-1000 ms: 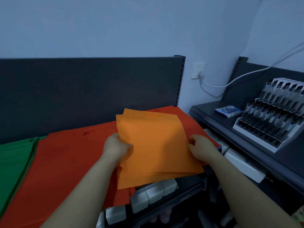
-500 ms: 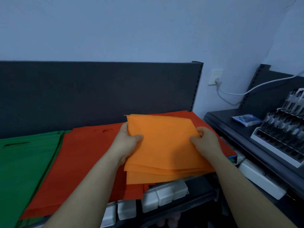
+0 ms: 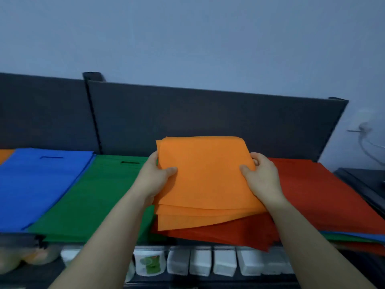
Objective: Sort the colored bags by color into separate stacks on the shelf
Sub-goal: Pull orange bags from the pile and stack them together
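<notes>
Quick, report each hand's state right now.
Left hand: closed on the orange bags, gripping their left edge.
Right hand: closed on the same bags, gripping their right edge.

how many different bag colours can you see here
4. Orange bags held by left hand and right hand; blue bags at left; green bags beside them; red bags on the right, under the orange ones. Others may be hidden.

We have open air above the blue stack (image 3: 41, 188), the green stack (image 3: 100, 197) and the right part of the red stack (image 3: 323, 195). The dark back panel (image 3: 208, 115) closes off the rear, and white boxes (image 3: 224, 262) crowd the space underneath.
</notes>
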Demonstrator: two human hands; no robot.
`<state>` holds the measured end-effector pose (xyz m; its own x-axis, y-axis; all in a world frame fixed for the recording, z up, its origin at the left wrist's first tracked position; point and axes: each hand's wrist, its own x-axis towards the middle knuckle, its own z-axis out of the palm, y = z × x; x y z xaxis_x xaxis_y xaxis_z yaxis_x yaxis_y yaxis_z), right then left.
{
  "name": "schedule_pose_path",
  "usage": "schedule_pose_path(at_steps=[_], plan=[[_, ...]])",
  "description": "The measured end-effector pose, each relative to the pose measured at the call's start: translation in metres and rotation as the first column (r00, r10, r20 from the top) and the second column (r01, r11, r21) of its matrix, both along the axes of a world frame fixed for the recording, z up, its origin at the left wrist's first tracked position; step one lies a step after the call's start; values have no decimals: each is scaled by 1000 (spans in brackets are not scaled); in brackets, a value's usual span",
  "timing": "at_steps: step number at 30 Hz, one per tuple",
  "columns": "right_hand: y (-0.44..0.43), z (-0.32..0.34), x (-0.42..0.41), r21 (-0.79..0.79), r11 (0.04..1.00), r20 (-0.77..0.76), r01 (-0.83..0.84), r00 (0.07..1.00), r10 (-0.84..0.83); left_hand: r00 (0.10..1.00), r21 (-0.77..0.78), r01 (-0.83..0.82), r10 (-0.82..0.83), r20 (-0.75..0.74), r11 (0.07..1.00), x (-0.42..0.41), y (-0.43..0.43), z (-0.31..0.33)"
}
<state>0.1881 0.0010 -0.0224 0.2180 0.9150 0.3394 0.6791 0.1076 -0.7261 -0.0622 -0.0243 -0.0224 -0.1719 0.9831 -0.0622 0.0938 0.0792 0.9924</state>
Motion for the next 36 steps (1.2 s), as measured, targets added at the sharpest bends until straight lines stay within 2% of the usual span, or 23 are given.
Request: schedule_pose_path(at_steps=[10,18,24,29,36], plan=[[-16,-3,-241,-9,972,-10,-236,972,236,968,-35,-244,242,-64,969,-229,-79,-2],[-22,-8,-402,-66,919,-5,-388,922,388,904,-95,-422,411,-117,902,-371,-126,-9],[-1,-10,-503,-73,868,-20,-490,871,490,857,-87,-509,496,-138,856,-459,-122,-13],[23,-15,-575,-77,843,-46,-532,847,530,811,-85,-567,538,-231,819,-529,-106,-16],[36,-25,-655,-68,819,-68,-570,821,566,763,0,-605,580,-286,796,-612,-84,-22]])
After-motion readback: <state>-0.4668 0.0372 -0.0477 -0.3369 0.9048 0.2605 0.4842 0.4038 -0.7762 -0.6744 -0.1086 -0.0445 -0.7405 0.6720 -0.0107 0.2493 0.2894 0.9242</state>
